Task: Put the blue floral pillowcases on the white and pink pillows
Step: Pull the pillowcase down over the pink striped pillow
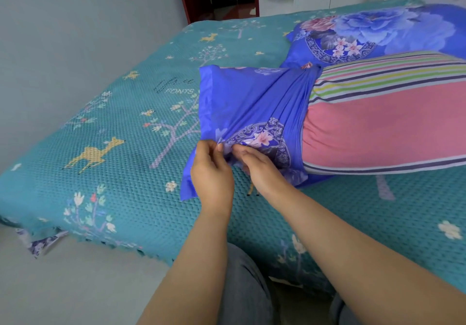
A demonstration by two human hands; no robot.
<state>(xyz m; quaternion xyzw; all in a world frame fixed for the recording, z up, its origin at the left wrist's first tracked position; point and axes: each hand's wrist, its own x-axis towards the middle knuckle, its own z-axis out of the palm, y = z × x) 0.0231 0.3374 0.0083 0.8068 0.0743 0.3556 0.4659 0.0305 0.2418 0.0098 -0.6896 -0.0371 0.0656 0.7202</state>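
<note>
A blue floral pillowcase (pixel 252 107) covers only the left end of a pink pillow (pixel 383 125) with coloured stripes; the cloth is bunched and wrinkled. This pillow lies on the bed at the right. Just behind it, farther away, lies a second pillow (pixel 378 34), fully inside its blue floral case.

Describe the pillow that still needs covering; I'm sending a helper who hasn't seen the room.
On the teal bedspread, look at the right side, in front of the fully covered blue floral pillow. The striped pillow has only its left end inside a bunched blue pillowcase; its broad pink band and thin coloured stripes show.
</note>
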